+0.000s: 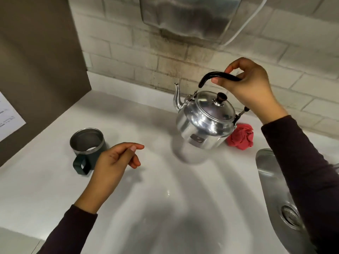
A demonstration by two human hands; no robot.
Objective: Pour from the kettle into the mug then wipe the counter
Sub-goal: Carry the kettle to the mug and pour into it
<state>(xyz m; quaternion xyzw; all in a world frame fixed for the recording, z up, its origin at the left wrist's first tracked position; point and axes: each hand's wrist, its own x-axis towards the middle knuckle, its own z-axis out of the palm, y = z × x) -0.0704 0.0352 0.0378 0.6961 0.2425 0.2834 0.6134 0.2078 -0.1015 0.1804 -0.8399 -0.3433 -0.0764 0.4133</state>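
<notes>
Kettle (203, 120) held clear of the counter (146, 198), tilted, spout toward the mug (87, 143); handle pinched between thumb and curled fingers of the right hand (251, 87). Left hand (113, 162) empty beside the mug, fingers loosely spread. Best carried over the mug rim, then tipped slowly. Red cloth (240, 136) tucked behind the kettle. Cannot tell the kettle's fill; mug's contents unclear; sink (271, 180) cut off.
</notes>
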